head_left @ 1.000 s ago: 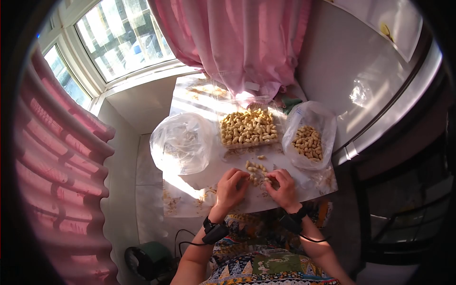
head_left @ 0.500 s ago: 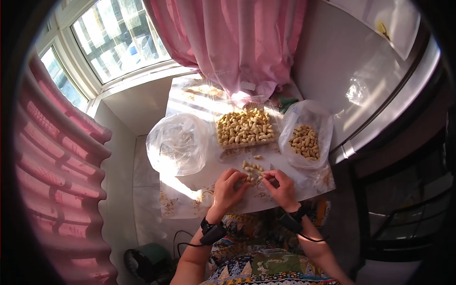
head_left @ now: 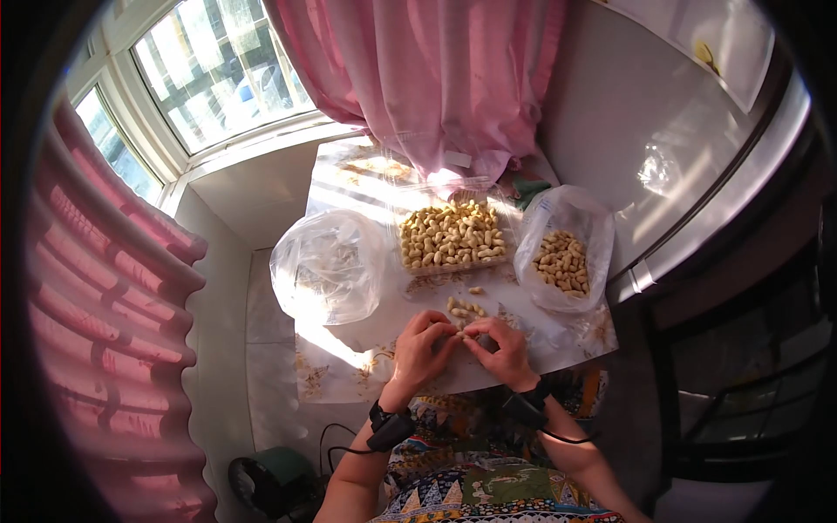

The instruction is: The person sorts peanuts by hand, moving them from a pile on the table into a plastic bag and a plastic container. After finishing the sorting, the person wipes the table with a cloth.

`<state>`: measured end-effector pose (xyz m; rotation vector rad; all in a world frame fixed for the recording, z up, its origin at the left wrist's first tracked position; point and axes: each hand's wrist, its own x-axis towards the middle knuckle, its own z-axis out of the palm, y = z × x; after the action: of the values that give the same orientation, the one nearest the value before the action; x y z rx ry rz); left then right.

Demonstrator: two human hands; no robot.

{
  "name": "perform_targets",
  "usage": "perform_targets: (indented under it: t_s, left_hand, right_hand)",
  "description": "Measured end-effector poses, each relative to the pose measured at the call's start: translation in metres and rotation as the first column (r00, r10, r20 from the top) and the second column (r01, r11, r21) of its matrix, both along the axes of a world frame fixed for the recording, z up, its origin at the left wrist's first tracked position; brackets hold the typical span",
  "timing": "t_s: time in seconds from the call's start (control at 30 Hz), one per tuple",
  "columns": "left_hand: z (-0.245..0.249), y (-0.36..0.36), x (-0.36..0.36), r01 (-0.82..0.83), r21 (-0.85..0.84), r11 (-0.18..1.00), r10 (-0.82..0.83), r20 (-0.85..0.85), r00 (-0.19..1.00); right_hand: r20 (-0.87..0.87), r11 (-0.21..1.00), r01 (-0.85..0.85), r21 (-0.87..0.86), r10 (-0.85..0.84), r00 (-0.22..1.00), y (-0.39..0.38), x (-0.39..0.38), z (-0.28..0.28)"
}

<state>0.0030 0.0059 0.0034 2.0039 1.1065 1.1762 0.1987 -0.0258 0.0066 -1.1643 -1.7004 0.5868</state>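
My left hand [head_left: 420,350] and my right hand [head_left: 503,350] meet over the near part of the table, fingers closed in a pinch from either side. Between the fingertips is a peanut [head_left: 461,332], mostly covered by them. Just beyond lies a small group of loose peanuts [head_left: 465,308], with a single peanut [head_left: 475,290] a little farther off. A clear plastic box [head_left: 460,268] heaped with unshelled peanuts [head_left: 451,234] stands behind these. To its right, more peanuts [head_left: 561,261] lie inside an open plastic bag [head_left: 582,209].
Left of the box sits another translucent plastic bag [head_left: 327,266]. The table [head_left: 349,379] has a patterned cover, with its front edge close to my body. Pink curtains [head_left: 427,83] hang at the back, and a wall [head_left: 649,131] rises at right. A dark green rounded object [head_left: 275,475] is on the floor.
My right hand has moved left, bringing its fingertips up against those of my left hand at the peanut. The left hand stays almost in place.
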Motion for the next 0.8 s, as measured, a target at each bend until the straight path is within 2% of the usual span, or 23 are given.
perform_targets:
  t_s: [0.13,0.2,0.33,0.4,0.5,0.8]
  left_hand:
    - [0.0001,0.0011,-0.0007,0.002,0.035,0.999,-0.001,-0.017,1.000]
    - [0.0014,0.0008,-0.0012,0.002,0.032,0.999,-0.001,-0.018,1.000]
    - [0.0017,0.0001,-0.0010,-0.001,0.016,1.000,0.001,-0.014,1.000]
    - [0.0013,0.0001,-0.0013,-0.001,0.015,1.000,0.001,-0.009,1.000]
    - [0.0030,-0.0001,-0.0013,0.000,0.016,1.000,0.001,-0.003,1.000]
    - [0.0032,-0.0002,-0.0010,0.004,0.015,1.000,-0.004,-0.007,1.000]
  right_hand:
    - [-0.003,0.999,0.003,-0.044,-0.003,1.000,-0.0009,-0.0007,-0.0017]
    - [0.011,1.000,0.019,0.023,-0.019,1.000,-0.0002,-0.0016,-0.0007]
    - [0.010,0.999,0.030,0.031,-0.031,0.999,-0.0016,-0.0022,-0.0006]
    - [0.038,0.999,0.034,-0.027,-0.033,0.999,-0.0037,-0.0027,0.0029]
    - [0.055,1.000,0.017,0.023,-0.018,0.998,-0.0027,-0.0026,-0.0002]
    - [0.023,1.000,0.028,0.015,-0.028,0.999,-0.0023,-0.0037,0.0017]
